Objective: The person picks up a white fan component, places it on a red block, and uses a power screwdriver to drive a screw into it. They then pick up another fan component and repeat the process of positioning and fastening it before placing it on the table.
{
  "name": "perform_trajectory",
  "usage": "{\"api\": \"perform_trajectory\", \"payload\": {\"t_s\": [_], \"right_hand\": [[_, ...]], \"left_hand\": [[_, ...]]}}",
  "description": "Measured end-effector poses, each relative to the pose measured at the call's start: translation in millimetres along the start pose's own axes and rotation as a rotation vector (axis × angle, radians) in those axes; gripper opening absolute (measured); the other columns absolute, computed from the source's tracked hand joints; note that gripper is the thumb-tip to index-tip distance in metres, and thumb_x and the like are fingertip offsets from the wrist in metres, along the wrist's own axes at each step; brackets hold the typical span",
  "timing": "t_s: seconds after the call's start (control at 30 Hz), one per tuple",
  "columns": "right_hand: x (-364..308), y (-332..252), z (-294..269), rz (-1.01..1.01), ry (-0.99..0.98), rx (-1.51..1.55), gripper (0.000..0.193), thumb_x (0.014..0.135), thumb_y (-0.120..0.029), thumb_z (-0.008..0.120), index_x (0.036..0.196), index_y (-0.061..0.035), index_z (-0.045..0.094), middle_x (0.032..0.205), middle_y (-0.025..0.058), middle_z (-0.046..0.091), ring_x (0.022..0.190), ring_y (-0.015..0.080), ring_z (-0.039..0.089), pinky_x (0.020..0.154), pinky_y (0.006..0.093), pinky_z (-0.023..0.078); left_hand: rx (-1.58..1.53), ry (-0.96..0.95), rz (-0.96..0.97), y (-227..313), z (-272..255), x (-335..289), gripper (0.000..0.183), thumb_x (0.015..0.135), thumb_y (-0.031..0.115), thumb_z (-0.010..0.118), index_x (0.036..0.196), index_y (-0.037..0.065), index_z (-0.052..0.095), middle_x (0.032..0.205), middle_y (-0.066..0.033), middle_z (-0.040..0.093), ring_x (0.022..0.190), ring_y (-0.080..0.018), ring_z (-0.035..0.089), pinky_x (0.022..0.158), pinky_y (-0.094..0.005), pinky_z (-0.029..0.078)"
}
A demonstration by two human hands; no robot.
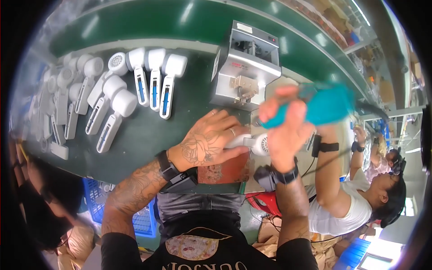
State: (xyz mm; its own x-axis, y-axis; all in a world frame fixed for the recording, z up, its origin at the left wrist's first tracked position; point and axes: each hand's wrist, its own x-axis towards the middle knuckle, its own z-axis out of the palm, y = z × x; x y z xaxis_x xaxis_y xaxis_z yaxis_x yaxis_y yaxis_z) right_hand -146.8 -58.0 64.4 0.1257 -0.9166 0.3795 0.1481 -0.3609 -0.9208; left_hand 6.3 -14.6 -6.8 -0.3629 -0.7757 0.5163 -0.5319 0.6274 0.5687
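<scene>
My left hand is closed on the handle of a white handheld fan and keeps it against the table, with the round grilled head showing beyond my fingers. In my right hand is a teal electric screwdriver, tilted and blurred by motion, above the fan head. Its tip is too smeared to place exactly. A reddish-brown mat lies partly below my left hand. Further left, several more white fans lie in rows, some with handles uncovered and blue parts showing inside.
Beyond my hands stands a silver box-shaped machine with an open top. A dark cable runs on the right, where a co-worker in a white shirt sits close. A blue crate is below the table at left; another person sits at far left.
</scene>
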Motion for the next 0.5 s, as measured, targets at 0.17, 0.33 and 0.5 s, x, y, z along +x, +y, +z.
{"api": "perform_trajectory", "payload": {"t_s": [0.17,0.33,0.5], "right_hand": [[-16.4,-7.8,-15.9,-0.033,-0.005,-0.029,0.061,0.093,-0.053,0.062,0.105,0.0058,0.049,0.067,0.0077,0.051,0.057,0.0188,0.052,0.053,0.0319,0.044],[-24.3,3.6,-20.7,-0.061,0.018,0.0,0.059,0.093,-0.052,0.063,0.105,0.0046,0.049,0.067,0.0089,0.052,0.058,0.0193,0.053,0.053,0.0326,0.044],[-27.1,10.0,-21.1,0.015,-0.02,-0.007,0.052,0.094,-0.051,0.061,0.099,0.0,0.049,0.068,0.008,0.051,0.059,0.0186,0.051,0.054,0.033,0.043]], "left_hand": [[-0.011,-0.02,-0.013,2.2,-0.8,1.8,0.036,0.074,0.029,0.08,0.104,0.012,0.07,0.095,-0.0041,0.064,0.088,-0.0244,0.059,0.079,-0.0379,0.048],[-0.038,0.002,-0.007,0.2,2.5,0.1,0.036,0.074,0.028,0.081,0.104,0.011,0.07,0.095,-0.0039,0.064,0.087,-0.0247,0.059,0.078,-0.0381,0.047],[-0.033,-0.031,-0.007,0.9,2.3,1.1,0.036,0.075,0.029,0.08,0.104,0.011,0.069,0.096,-0.0043,0.064,0.087,-0.0251,0.059,0.079,-0.0376,0.047]]}}
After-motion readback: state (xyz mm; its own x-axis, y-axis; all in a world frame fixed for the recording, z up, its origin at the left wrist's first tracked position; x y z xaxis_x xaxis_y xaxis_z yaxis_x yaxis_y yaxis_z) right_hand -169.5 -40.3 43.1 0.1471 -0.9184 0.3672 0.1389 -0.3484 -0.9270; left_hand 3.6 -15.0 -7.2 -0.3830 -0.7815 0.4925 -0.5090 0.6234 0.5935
